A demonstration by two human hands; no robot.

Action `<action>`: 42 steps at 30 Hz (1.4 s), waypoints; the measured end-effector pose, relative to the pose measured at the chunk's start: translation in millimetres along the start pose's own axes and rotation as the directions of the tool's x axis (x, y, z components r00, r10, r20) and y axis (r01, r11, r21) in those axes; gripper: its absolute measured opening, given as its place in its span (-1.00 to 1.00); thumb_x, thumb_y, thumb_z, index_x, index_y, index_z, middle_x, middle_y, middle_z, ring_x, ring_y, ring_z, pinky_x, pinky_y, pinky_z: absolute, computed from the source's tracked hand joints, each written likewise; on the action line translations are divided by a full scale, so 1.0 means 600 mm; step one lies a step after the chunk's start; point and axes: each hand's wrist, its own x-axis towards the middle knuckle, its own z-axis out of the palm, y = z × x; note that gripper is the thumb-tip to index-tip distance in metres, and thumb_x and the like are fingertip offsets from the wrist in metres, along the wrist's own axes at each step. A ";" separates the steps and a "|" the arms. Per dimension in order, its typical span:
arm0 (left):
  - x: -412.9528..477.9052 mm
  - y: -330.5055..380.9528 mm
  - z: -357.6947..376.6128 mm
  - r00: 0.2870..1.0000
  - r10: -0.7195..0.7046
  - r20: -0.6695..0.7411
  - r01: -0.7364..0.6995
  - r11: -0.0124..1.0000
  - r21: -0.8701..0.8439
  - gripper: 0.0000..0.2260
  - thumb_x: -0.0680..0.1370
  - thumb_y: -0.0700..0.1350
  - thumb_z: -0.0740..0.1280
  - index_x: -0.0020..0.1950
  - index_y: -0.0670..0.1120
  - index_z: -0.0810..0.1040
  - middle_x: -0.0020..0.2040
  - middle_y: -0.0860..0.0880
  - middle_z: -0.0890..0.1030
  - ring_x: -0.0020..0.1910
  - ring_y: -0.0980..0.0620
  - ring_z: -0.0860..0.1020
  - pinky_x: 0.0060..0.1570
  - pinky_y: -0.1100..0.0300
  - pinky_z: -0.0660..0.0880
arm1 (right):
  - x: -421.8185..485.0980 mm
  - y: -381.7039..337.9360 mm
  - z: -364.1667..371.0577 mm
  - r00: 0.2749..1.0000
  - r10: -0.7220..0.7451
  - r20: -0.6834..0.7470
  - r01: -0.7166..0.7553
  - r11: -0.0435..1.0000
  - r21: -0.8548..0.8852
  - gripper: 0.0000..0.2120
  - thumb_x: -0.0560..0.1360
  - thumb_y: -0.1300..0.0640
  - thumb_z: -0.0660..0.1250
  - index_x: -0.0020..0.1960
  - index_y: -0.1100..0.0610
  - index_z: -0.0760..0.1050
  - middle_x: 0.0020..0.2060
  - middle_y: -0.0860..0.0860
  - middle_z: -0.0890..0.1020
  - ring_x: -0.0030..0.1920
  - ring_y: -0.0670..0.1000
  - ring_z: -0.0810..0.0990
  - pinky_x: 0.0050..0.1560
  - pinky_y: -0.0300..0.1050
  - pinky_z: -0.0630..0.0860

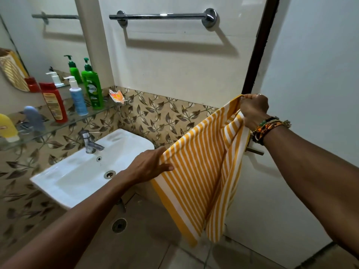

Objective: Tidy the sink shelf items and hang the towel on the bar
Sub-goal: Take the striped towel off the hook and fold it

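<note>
Cream tiled wall fills the upper view. Below it, a band of brown leaf-pattern tiles runs behind a white sink. A chrome towel bar is fixed high on the wall, and a chrome tap stands at the back of the sink.

To your left, above the sink, a glass shelf sits under a mirror. From the near end it holds a yellow bottle, a rounded blue item, a red bottle, a white-and-blue pump bottle and a green pump bottle. All the bottles are upright. An orange-and-white sachet lies at the far end.

To your right is a white door. Its handle is partly hidden behind the towel. Grey floor lies below, with a round drain under the sink.

You hold the yellow-and-white striped towel in the air between sink and door, well below the bar and apart from it, and it hangs toward the floor. Your left hand pinches its lower left edge, thumb on top and fingers beneath. Your right hand, higher up, grips the top corner bunched in curled fingers. Beaded bracelets circle that wrist.
</note>
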 end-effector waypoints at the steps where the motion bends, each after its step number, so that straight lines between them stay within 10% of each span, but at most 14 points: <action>1: -0.001 -0.001 0.001 1.000 0.010 -0.027 -0.008 0.998 0.068 -0.60 0.49 0.30 0.31 0.15 0.08 0.36 -0.09 0.10 0.49 -0.23 0.10 0.44 -0.34 0.38 0.24 | 0.003 0.000 -0.003 1.000 0.009 -0.007 -0.008 1.000 0.008 -0.83 0.55 0.18 0.33 0.10 0.11 0.63 0.00 0.02 0.66 -0.03 0.01 0.61 -0.07 -0.16 0.56; 9: -0.016 -0.014 0.002 0.983 0.185 -0.015 -0.152 0.848 0.508 -0.32 0.50 0.46 -0.16 0.13 -0.02 0.46 -0.18 -0.05 0.62 -0.26 -0.03 0.56 -0.29 0.14 0.44 | 0.009 0.007 -0.009 1.000 0.011 -0.020 -0.011 1.000 0.000 -0.84 0.57 0.17 0.32 0.12 0.09 0.62 0.05 0.02 0.66 -0.07 -0.01 0.56 -0.08 -0.18 0.50; 13: -0.036 -0.015 -0.004 0.951 0.269 -0.151 -0.115 0.763 0.636 -0.47 0.60 0.21 -0.01 0.06 -0.13 0.58 -0.07 -0.16 0.60 -0.18 -0.11 0.53 -0.22 0.06 0.50 | 0.008 0.012 -0.011 0.999 -0.002 -0.032 0.002 1.000 -0.009 -0.81 0.58 0.16 0.31 0.15 0.09 0.62 0.11 0.05 0.67 -0.06 0.00 0.56 -0.06 -0.17 0.51; 19: -0.036 -0.002 -0.029 0.917 0.208 -0.341 -0.007 0.862 0.508 -0.73 0.51 -0.25 0.32 0.21 -0.24 0.54 0.03 -0.28 0.49 -0.21 -0.18 0.49 -0.40 0.05 0.47 | 0.006 0.015 -0.019 0.998 -0.034 -0.053 0.033 0.999 -0.011 -0.81 0.59 0.17 0.31 0.16 0.10 0.62 0.13 0.08 0.66 0.08 0.06 0.63 0.06 -0.10 0.59; 32: 0.006 -0.020 -0.051 0.873 -0.294 -0.389 0.374 0.915 0.150 -0.80 0.51 -0.13 0.42 0.12 -0.14 0.65 -0.10 -0.21 0.65 -0.09 -0.21 0.57 -0.20 0.03 0.43 | -0.006 0.020 -0.013 0.997 -0.068 -0.040 0.067 0.997 -0.038 -0.78 0.60 0.17 0.31 0.22 0.11 0.60 0.18 0.09 0.65 0.17 0.10 0.61 0.18 0.00 0.59; 42: -0.012 -0.041 -0.038 0.953 -0.026 -0.301 0.093 0.973 0.210 -0.83 0.63 -0.19 0.22 0.04 -0.17 0.61 -0.11 -0.13 0.62 -0.13 -0.14 0.56 -0.16 0.06 0.44 | 0.000 0.035 -0.016 0.999 -0.009 -0.040 0.008 1.000 -0.013 -0.79 0.60 0.16 0.32 0.22 0.12 0.60 0.17 0.09 0.65 0.08 0.04 0.60 -0.04 -0.18 0.51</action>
